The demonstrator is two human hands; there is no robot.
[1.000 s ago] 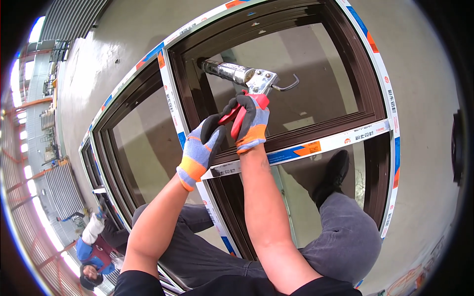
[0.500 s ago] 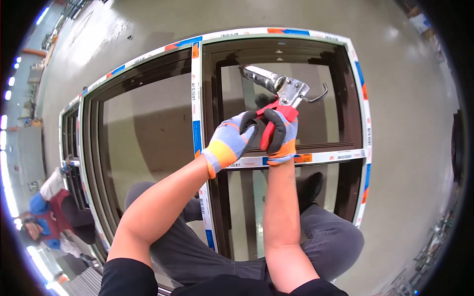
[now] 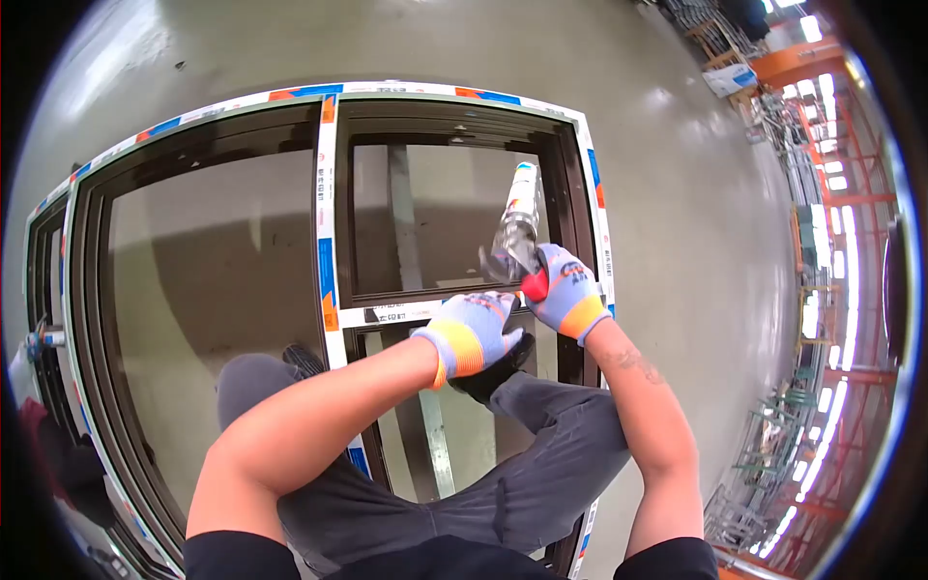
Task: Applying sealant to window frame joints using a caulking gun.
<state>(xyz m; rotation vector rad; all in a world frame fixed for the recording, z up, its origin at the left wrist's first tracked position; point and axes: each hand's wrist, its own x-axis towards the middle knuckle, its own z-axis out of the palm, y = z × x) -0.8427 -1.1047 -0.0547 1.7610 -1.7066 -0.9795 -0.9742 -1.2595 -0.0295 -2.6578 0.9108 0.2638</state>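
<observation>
A caulking gun (image 3: pixel 517 237) with a metal barrel and red handle points away from me over the upper right pane opening. In its barrel sits a white tube (image 3: pixel 524 188), tip outward. My right hand (image 3: pixel 565 290), in a grey-blue glove with a yellow cuff, is closed round the red handle. Just left of it, my gloved left hand (image 3: pixel 472 331) lies over the taped crossbar (image 3: pixel 382 315), thumb apart from the fingers; its fingertips are partly hidden near the handle. Around both hands extends a large dark brown window frame (image 3: pixel 327 213) with printed protective tape.
My bent legs (image 3: pixel 454 464) are within the frame's lower opening, one dark shoe (image 3: pixel 495 372) beneath my hands. At the left edge another person's hand (image 3: pixel 43 336) is at the frame's far end. Metal racks (image 3: pixel 773 435) line the right side beyond the grey floor (image 3: pixel 677 242).
My view has swung right. The caulking gun has turned from pointing up-left to pointing away, slightly right. My left hand has come off it, down to the crossbar; the right still grips it.
</observation>
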